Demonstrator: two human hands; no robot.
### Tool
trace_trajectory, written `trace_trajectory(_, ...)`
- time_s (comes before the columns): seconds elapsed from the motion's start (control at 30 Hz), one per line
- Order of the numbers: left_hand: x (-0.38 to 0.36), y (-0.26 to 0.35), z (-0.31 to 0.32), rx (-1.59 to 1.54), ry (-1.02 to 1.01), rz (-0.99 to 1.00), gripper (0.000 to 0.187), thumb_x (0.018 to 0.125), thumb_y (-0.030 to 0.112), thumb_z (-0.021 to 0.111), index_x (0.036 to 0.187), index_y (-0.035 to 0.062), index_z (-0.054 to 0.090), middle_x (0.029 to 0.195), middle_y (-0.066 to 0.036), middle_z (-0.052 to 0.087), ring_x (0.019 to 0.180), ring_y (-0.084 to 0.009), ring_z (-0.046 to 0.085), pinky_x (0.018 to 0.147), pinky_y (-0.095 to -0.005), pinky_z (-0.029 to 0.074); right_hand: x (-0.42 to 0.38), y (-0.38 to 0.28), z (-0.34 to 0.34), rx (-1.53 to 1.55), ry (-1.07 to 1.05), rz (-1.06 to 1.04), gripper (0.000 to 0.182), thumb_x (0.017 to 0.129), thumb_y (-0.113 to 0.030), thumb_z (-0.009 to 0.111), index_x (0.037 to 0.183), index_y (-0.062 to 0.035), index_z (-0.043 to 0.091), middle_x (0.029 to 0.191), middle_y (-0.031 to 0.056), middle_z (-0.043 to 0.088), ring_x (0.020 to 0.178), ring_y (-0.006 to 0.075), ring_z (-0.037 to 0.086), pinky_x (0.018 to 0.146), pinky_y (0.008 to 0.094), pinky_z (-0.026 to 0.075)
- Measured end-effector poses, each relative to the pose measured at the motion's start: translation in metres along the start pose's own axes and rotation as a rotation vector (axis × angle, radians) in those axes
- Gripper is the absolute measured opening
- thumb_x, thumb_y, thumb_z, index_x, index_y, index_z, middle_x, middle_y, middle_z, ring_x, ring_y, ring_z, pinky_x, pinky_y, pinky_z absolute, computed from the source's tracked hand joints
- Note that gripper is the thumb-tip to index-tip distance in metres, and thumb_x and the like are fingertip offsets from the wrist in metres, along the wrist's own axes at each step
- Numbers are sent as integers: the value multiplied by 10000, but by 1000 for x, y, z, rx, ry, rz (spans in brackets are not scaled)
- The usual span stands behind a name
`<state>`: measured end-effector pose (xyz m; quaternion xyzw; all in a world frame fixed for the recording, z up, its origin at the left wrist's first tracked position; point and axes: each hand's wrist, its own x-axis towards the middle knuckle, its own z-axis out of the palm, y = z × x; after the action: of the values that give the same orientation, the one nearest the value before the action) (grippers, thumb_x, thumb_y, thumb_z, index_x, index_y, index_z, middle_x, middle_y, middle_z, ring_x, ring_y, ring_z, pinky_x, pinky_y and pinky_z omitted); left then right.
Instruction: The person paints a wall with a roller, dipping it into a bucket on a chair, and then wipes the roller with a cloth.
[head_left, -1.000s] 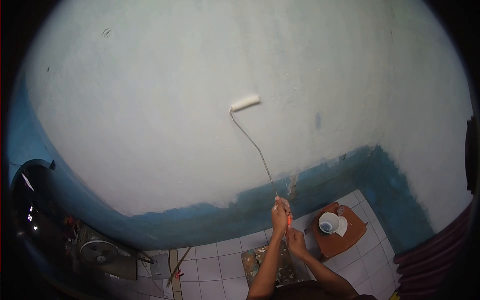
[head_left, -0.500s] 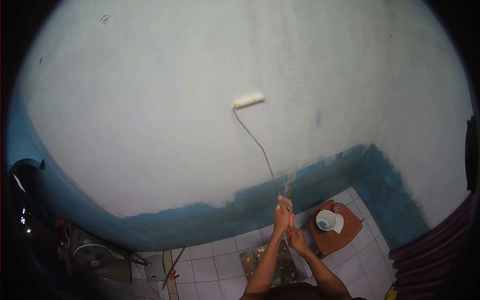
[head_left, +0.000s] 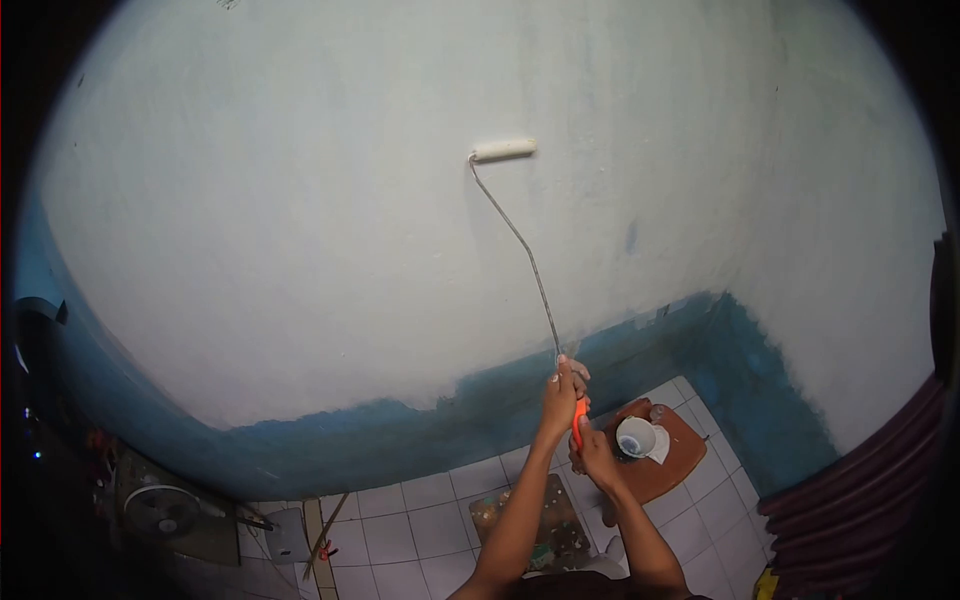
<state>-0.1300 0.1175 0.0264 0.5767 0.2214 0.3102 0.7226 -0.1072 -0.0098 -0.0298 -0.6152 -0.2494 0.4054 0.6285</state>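
Note:
A paint roller [head_left: 505, 150] with a white sleeve lies against the whitish wall [head_left: 330, 230], its long bent metal rod running down to an orange handle [head_left: 579, 422]. My left hand [head_left: 564, 392] is closed around the top of the handle, where the rod goes in. Lower down, my right hand [head_left: 594, 456] grips the handle's end. Along the wall's bottom runs a blue band [head_left: 370, 450] with a ragged upper edge.
To the right, a brown seat [head_left: 680, 462] carries a white bucket [head_left: 636, 437] and a white sheet. A paint-spattered board [head_left: 560, 520] lies on the tiled floor [head_left: 390, 525]. A fan [head_left: 165, 508] stands lower left; a dark red curtain [head_left: 850, 500] hangs lower right.
The roller has moved up the wall, and both hands have risen with its handle. My view has shifted slightly; the bucket and seat appear a little further left.

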Motion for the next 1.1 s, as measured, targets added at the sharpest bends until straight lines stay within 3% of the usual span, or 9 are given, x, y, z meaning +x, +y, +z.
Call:
trace_trajectory(0.1, 1, -14, -2, -30, -26, -7, 677, 1077, 592, 239, 889, 32, 569, 596, -9, 422, 485, -126, 534, 484, -283, 480, -4, 15, -4, -42, 14, -7, 644, 1079, -566, 325, 695, -74, 482, 511, 13, 425, 412, 123, 442, 422, 287, 380)
trace_trajectory(0.27, -34, -109, -13, 12, -30, -33, 697, 1070, 608, 214, 910, 35, 578, 606, -15, 451, 497, -133, 553, 488, -284, 481, -30, 91, -16, -145, 103, 26, 642, 1081, -551, 347, 688, -70, 510, 510, 9, 426, 427, 117, 448, 436, 285, 386)
trace_trajectory(0.37, -55, -134, -13, -38, -20, -196, 706, 1066, 616, 213, 923, 36, 589, 610, -18, 468, 503, -138, 562, 496, -288, 488, -48, 121, -23, -119, 115, 101, 640, 1080, -547, 359, 701, -60, 527, 516, 7, 440, 437, 118, 452, 444, 293, 387)
trace_trajectory(0.47, -60, -138, -13, -52, -21, -272, 711, 1064, 619, 211, 938, 38, 601, 611, -19, 482, 511, -141, 574, 507, -285, 495, -52, 133, -27, -125, 131, 158, 631, 1078, -540, 379, 707, -53, 531, 522, 1, 446, 444, 118, 454, 450, 301, 382)
trace_trajectory(0.57, -49, -127, -7, -65, -32, -198, 711, 1063, 622, 217, 949, 37, 606, 618, -24, 507, 522, -143, 586, 516, -279, 498, -42, 128, -32, -162, 181, 148, 615, 1081, -521, 394, 709, -50, 531, 523, 0, 450, 447, 113, 456, 445, 301, 369)
trace_trajectory(0.67, -26, -109, -3, -116, -79, -139, 707, 1062, 622, 225, 956, 35, 604, 626, -35, 531, 522, -146, 589, 517, -277, 498, -25, 104, -29, -339, 242, -72, 609, 1083, -514, 391, 704, -56, 521, 520, 2, 447, 445, 109, 453, 437, 297, 363)
trace_trajectory(0.8, 8, -49, -3, -104, -108, -38, 681, 1074, 596, 242, 963, 31, 606, 631, -45, 545, 513, -144, 586, 499, -275, 488, 1, 31, -15, -150, 146, -30, 627, 1084, -534, 360, 686, -68, 494, 515, 4, 436, 425, 112, 437, 422, 286, 360)
trace_trajectory(0.9, 8, -21, -3, -92, -92, -15, 661, 1084, 570, 247, 959, 29, 605, 623, -47, 541, 503, -142, 580, 485, -275, 478, 6, 21, -8, -78, 94, -19, 636, 1083, -545, 347, 681, -73, 489, 511, 4, 429, 411, 117, 428, 416, 285, 362)
trace_trajectory(1.1, -17, -73, -16, 17, 8, -40, 679, 1078, 584, 231, 909, 37, 597, 579, -43, 523, 490, -144, 564, 472, -289, 459, -5, 82, -2, -156, 95, -36, 661, 1094, -530, 309, 695, -44, 509, 527, 33, 464, 418, 140, 468, 420, 289, 377)
